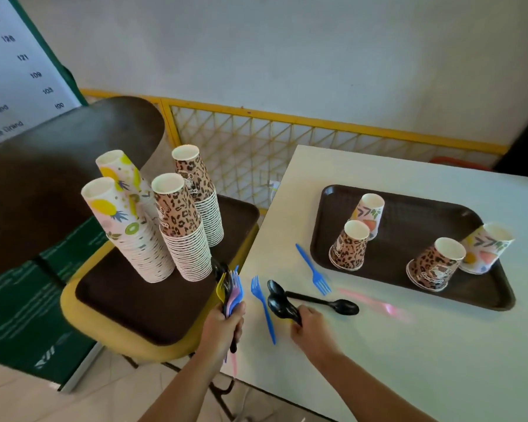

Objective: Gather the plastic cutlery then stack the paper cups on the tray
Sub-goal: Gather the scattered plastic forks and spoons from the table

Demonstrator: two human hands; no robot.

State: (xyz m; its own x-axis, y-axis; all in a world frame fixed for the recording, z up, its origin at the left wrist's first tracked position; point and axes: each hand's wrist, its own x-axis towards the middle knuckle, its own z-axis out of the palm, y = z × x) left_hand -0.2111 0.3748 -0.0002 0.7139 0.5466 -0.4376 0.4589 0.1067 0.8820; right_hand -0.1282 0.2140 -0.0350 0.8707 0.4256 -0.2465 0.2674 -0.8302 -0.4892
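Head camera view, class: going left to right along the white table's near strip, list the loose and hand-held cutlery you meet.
Bundle of cutlery in the left hand → blue fork → black spoons in the right hand → second blue fork → loose black spoon → pink fork, blurred.

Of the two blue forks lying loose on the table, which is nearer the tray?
The right-hand blue fork, tines toward the camera, beside the tray's left edge.
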